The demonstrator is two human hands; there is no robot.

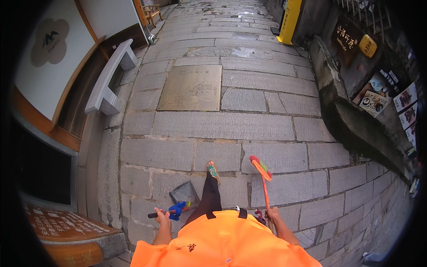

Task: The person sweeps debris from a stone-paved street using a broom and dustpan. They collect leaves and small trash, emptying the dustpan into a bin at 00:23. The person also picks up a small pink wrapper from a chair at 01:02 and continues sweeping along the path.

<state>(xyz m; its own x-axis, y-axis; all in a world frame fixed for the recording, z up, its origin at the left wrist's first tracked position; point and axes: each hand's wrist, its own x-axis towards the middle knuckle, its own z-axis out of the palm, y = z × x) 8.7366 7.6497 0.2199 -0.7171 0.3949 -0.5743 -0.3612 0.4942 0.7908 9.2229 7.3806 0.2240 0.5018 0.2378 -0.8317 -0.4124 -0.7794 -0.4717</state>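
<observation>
My left hand point(163, 216) is closed round the dark handle of a long-handled dustpan. Below that grip, a blue cloth point(177, 210) is bunched on the handle, and the grey pan point(184, 194) hangs or rests near the paving to the left of my leg. On the other side, my right hand point(272, 213) grips the orange-red stick of a broom point(266, 189). Its head, red and green with an orange part, points ahead over the stone slabs. Whether the bristles touch the ground, I cannot tell. One sandalled foot point(213, 171) is stepped forward between the two tools.
Stone paving point(222, 124) runs ahead, with a brass plate point(191, 87) set into it. A stone bench point(106, 82) lines the left wall. At right stands a low dark wall point(351, 120) with signs above, and a yellow sign stand point(290, 22) farther on. A wooden board point(66, 224) is near left.
</observation>
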